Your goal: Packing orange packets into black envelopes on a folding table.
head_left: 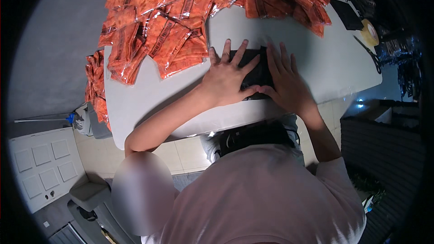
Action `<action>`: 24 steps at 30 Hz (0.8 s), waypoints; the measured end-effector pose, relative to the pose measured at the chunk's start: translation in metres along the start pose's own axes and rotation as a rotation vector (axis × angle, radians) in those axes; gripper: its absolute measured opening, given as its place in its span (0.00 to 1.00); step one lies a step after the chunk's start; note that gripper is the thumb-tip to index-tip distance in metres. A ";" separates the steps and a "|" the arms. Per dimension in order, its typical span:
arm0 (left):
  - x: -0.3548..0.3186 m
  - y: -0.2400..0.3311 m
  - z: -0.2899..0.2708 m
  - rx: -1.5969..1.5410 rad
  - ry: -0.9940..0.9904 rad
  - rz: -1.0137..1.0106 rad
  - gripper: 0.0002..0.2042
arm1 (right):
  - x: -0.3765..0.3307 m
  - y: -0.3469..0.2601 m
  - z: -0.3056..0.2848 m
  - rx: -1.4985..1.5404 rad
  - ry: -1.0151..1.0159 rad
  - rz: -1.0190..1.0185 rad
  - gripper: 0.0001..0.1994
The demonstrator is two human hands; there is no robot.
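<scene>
A black folded piece, fabric or a dark packet, I cannot tell which, lies flat near the front edge of the white table. My left hand rests palm down on its left side, fingers spread. On the right side lies my right hand, also flat, its fingers stretched out away from me. Both thumbs meet, or nearly meet, close to the near edge of the black piece. My hands cover much of it.
Orange cloth items in clear bags are heaped along the far and left side; some hang past the left edge. At the far right are a tape roll, black-handled scissors and a black flat piece.
</scene>
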State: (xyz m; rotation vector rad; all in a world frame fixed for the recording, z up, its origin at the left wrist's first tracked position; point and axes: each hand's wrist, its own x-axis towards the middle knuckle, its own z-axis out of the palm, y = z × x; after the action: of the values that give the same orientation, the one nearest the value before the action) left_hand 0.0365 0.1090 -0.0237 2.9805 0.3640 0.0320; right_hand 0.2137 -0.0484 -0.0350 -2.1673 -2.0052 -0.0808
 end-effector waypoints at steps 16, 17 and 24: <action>0.006 -0.003 0.011 -0.107 0.107 0.193 0.40 | 0.006 -0.011 -0.001 0.010 -0.016 -0.030 0.66; 0.006 -0.003 0.011 -0.102 0.114 0.198 0.40 | 0.007 -0.011 -0.002 -0.039 -0.016 -0.047 0.66; 0.004 -0.004 0.015 -0.132 0.139 0.189 0.41 | 0.010 -0.008 0.000 0.026 -0.052 -0.078 0.66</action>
State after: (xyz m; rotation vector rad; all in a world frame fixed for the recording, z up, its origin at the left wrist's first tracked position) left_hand 0.0403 0.1121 -0.0387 2.8777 0.0888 0.2733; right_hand 0.2069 -0.0377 -0.0320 -2.0960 -2.1072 -0.0088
